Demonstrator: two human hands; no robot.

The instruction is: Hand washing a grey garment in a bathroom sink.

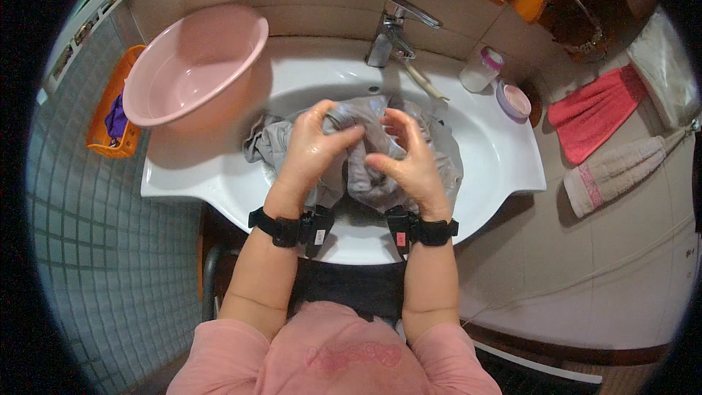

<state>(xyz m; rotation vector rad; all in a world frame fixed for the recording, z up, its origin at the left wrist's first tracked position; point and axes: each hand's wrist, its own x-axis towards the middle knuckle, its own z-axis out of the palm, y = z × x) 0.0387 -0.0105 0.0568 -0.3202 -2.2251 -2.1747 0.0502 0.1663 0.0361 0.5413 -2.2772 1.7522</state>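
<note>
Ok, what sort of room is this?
Probably a bathroom: there's a white washbasin with a chrome tap above it, and a red towel hangs at the right.

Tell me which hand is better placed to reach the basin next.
Left, I'd judge: the left hand is nearer the basin, on that side; the right hand would likely have to cross over. Both are at the grey cloth.

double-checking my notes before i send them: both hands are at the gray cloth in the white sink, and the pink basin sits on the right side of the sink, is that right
Not quite: the head view shows the pink basin on the left side of the white sink. The left hand and right hand are indeed at the gray cloth.
</note>
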